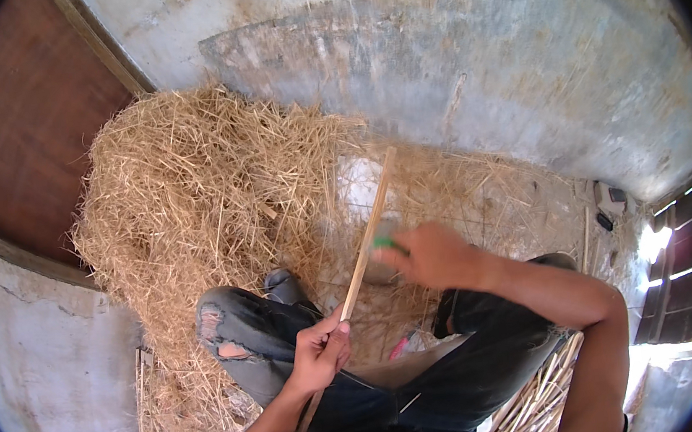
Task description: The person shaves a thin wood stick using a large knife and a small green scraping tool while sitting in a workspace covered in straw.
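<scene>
Right now the head view, my only one, shows me a long, pale wooden strip slanting across the gap between the wearer's bent legs. The left hand is clamped on it, thumb laid along the top, and the strip's long axis runs from that grip away from the body, leaning a little to the right, with its far end free near a white patch on the floor. Below the fist I make out what seems to be its tail, passing by the left forearm toward the lap. The right hand is curled around a green object, but blur hides its form, and I cannot tell whether it touches the wood. For me, the relation that matters is this: the right hand sits just right of the strip's forward stretch, between the left grip and the free tip, so it is the nearer one to that exposed length, and its forearm crosses the strip's line at a broad angle. Beyond, I see a heap of straw-coloured shavings to the left, and more thin sticks beside the right thigh.
</scene>
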A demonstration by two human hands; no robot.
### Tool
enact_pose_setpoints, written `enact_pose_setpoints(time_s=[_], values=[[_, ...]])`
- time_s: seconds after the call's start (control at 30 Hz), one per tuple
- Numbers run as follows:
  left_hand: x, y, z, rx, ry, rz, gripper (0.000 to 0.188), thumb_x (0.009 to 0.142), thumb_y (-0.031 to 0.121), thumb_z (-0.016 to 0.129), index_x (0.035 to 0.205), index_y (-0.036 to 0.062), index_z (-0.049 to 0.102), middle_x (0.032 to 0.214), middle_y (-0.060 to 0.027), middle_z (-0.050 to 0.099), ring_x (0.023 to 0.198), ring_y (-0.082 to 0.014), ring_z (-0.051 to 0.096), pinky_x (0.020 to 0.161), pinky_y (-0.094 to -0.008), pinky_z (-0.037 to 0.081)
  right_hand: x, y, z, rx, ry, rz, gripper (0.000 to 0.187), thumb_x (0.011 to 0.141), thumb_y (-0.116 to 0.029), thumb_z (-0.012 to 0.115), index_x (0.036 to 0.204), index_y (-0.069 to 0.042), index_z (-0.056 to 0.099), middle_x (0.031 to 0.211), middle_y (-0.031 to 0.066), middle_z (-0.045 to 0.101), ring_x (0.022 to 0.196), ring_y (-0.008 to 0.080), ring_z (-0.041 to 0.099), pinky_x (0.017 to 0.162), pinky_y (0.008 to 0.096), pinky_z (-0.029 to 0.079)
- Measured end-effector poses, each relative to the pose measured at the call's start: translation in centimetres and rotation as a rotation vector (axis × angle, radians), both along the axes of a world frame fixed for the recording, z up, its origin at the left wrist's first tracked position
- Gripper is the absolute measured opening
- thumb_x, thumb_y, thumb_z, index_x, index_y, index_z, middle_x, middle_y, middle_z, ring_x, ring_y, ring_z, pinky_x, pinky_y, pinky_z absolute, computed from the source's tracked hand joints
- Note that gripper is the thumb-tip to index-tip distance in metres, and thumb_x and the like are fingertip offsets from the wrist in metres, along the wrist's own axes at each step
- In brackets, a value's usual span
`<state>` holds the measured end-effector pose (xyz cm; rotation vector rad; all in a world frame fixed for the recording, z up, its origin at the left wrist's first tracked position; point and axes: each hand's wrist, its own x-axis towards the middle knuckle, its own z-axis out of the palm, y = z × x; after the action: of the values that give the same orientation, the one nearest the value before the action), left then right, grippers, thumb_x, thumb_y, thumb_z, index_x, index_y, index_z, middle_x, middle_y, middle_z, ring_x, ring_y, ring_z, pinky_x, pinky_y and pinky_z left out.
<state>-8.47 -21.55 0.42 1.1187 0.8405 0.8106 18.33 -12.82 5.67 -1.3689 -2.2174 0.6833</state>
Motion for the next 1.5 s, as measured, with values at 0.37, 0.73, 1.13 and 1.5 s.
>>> enact_pose_setpoints(time_s=[0.37,0.73,1.13,1.5], values=[[-0.3,0.2,0.1,-0.033,0.04,-0.021,0.044,0.107,0.015,0.047,0.149,0.0018,0.042,0.056,0.0047,0.038,0.043,-0.0042,0.033,0.042,-0.0233,0.03,1.6,2.8,-2.2,-0.049,-0.023,-0.106,0.054,0.1,-0.047,0.051,0.078,0.0,0.062,0.063,0.0217,0.059,0.063,0.044,0.06,0.06,0.0509,0.047],[-2.1,-2.0,1.8,0.041,0.098,-0.064,0.045,0.107,0.016,0.047,0.15,0.0029,0.042,0.056,0.0043,0.038,0.043,-0.0044,0.033,0.041,-0.0229,0.029,13.4,10.5,1.2,0.058,0.082,-0.758,0.066,0.103,-0.053,0.046,0.076,0.006,0.059,0.059,0.0126,0.054,0.054,0.0244,0.049,0.059,0.044,0.044],[-2.4,0.2,1.3,0.077,0.044,-0.009,0.043,0.108,0.014,0.045,0.15,0.0041,0.042,0.057,0.0036,0.039,0.045,-0.0044,0.034,0.043,-0.0227,0.031,-0.3,1.1,1.9,-0.02,0.066,-0.048,0.049,0.1,-0.045,0.054,0.084,0.0,0.066,0.064,0.0195,0.061,0.057,0.0382,0.059,0.057,0.0472,0.047],[-2.3,-1.8,0.7,-0.069,0.101,-0.01,0.043,0.105,0.008,0.05,0.147,0.0058,0.047,0.059,0.005,0.042,0.048,-0.003,0.035,0.045,-0.0218,0.031,4.4,6.5,-1.2,-0.264,-0.007,-0.375,0.065,0.101,-0.055,0.046,0.075,0.002,0.061,0.063,0.0194,0.057,0.061,0.0347,0.057,0.064,0.0473,0.047]])
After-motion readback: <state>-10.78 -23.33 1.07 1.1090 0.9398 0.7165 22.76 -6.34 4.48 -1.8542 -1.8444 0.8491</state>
